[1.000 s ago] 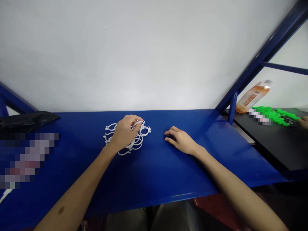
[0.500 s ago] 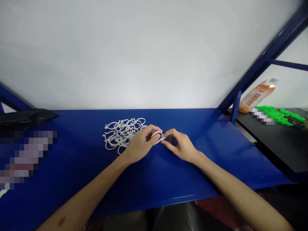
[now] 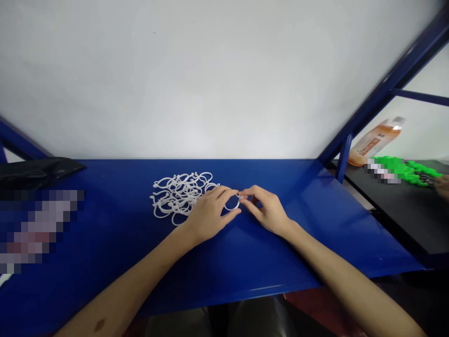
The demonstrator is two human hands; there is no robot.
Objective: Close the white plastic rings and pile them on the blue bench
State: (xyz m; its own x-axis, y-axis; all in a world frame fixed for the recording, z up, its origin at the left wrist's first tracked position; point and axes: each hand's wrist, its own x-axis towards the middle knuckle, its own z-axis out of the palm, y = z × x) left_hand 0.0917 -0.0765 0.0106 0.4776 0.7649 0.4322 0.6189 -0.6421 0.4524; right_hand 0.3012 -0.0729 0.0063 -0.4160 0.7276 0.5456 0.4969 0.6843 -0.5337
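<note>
A white plastic shower curtain ring (image 3: 232,208) is held between my two hands just above the blue tabletop. My left hand (image 3: 210,213) curves around it from the left, index finger over its upper edge and thumb stretched out below; its left side is hidden by these fingers. At the ring's right end, my right hand (image 3: 264,209) pinches the small clasp between thumb and index finger. Beside and behind my left hand lies a loose pile of similar white rings (image 3: 180,189), partly covered by that hand.
A black plastic bag (image 3: 38,171) lies at the left, above a blurred-out patch. On the right, past a blue metal frame (image 3: 344,157), a black table (image 3: 396,206) bears a bottle of orange drink (image 3: 377,140) and bright green items (image 3: 416,172). Part of another person's hand (image 3: 442,186) shows there.
My left thumb has moved off the ring's face and stretched out below it. The ring sits slightly further right and lower between the fingers. Another hand has come in at the right edge.
</note>
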